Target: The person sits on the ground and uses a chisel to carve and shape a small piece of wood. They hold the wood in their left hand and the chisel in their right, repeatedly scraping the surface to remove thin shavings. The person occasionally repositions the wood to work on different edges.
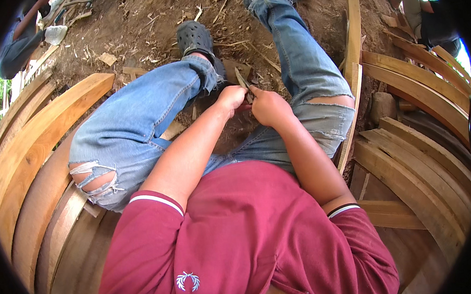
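My left hand (232,100) and my right hand (270,107) meet between my knees, both closed, with their fingers almost touching. A slim pointed piece (240,78), tan and greyish, sticks up from between them, its tip facing away from me. Whether it is a blade or a sliver of wood is too small to tell. The fingers hide its lower part and whatever else lies in my right hand. Below the hands, between my legs in torn blue jeans (133,118), there is shaded ground.
Curved wooden slats (48,122) stand stacked at my left. More curved slats (423,169) lie at my right, beside an upright board (353,39) along my right leg. Wood chips litter the dirt floor (139,29). Other people (20,49) are partly visible at both upper edges.
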`<state>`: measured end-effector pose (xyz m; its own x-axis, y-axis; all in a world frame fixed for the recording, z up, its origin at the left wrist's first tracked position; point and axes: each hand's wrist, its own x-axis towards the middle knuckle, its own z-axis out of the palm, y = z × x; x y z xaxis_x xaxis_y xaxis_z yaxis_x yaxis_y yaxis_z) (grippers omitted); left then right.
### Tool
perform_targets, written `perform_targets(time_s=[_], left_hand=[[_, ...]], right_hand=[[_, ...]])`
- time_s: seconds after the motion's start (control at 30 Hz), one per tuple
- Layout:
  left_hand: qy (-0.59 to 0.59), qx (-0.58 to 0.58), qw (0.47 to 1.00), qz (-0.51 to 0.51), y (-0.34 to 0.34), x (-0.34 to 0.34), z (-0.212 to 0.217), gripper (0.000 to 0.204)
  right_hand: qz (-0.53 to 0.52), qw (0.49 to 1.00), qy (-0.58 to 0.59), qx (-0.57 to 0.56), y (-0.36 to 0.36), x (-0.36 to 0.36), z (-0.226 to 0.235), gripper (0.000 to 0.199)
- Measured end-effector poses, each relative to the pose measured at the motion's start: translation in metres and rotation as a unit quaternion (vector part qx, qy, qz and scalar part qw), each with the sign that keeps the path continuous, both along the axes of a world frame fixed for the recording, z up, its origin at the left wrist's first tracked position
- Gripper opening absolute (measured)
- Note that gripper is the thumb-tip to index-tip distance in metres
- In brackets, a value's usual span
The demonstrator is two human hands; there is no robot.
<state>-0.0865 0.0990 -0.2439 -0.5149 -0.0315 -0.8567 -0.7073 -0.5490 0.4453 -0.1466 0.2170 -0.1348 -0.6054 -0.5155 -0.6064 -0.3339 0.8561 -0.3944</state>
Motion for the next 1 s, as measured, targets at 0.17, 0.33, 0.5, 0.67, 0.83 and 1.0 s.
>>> perform_targets(time_s=[0.17, 0.33, 0.5, 0.67, 0.83, 1.0], left_hand=[[0.011, -0.031, 0.999, -0.025, 0.001, 0.003, 0.000, 0.022], [-0.015, -0.016, 1.000, -0.013, 0.003, 0.001, 0.012, 0.022], [-0.012, -0.028, 0.999, -0.023, 0.006, 0.003, 0.013, 0.021], [-0.012, -0.010, 0.999, -0.029, 0.003, 0.001, 0.010, 0.021], [-0.017, -0.002, 1.000, -0.011, 0.004, 0.001, 0.005, 0.023], [0.015, -0.059, 0.997, -0.046, 0.005, 0.001, -0.004, 0.022]], right_hand=[[0.005, 1.000, -0.001, -0.009, -0.003, -0.001, -0.022, 0.048], [-0.004, 1.000, -0.014, 0.024, 0.000, 0.002, 0.007, 0.049], [0.016, 1.000, 0.014, 0.001, 0.005, 0.005, -0.014, 0.049], [0.011, 0.999, 0.033, -0.028, 0.009, 0.006, -0.020, 0.049], [0.014, 0.999, 0.026, -0.044, 0.011, 0.004, -0.027, 0.048], [-0.022, 0.999, 0.008, -0.021, 0.000, 0.000, -0.039, 0.047]])
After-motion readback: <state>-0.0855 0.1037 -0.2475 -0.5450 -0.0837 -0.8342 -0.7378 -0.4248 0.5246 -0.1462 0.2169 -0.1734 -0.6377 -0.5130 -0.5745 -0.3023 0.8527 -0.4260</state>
